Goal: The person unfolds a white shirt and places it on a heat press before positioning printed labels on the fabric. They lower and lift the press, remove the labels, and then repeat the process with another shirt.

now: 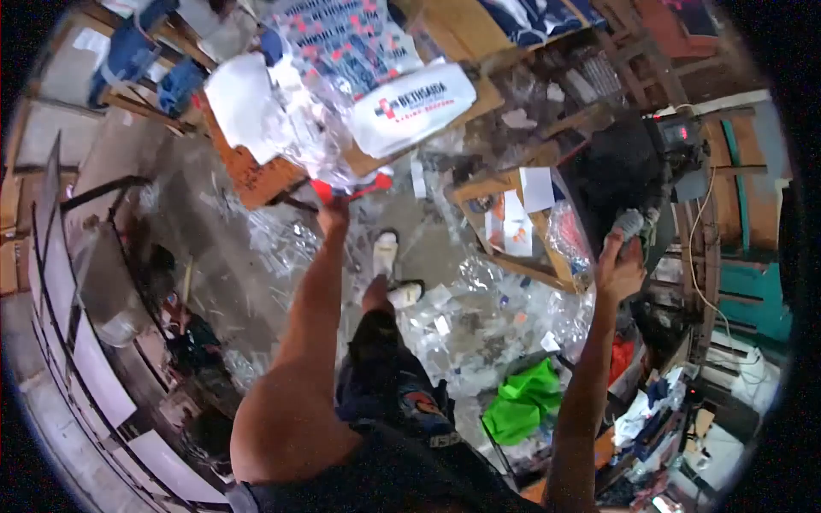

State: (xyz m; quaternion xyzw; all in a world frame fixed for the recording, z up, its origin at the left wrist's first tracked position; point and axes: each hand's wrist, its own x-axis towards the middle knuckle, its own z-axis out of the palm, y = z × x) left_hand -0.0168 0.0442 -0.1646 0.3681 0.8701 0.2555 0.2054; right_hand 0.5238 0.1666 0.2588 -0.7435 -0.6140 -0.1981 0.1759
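My left hand (pixel 334 215) reaches forward, closed around a bright red object (pixel 369 185) whose kind I cannot make out. It is just below crumpled clear plastic (pixel 312 128) at the edge of a table. On that table lies a white printed bag (pixel 414 106) with "BETHSAIDA" on it, and behind it a blue-and-red patterned printed sheet (pixel 342 43). Out to the right, my right hand (pixel 621 270) has its fingers closed around a ribbed grey knob-like piece (pixel 629 224) beside a large black machine (pixel 617 162).
Plastic scraps litter the floor around my feet (pixel 386 256). A wooden frame holding papers (pixel 537 188) stands between my hands. Bright green cloth (pixel 523 402) lies at lower right, near a cluttered shelf (pixel 654 410). Metal racks (pixel 94 342) line the left side. A cable (pixel 694 239) hangs at right.
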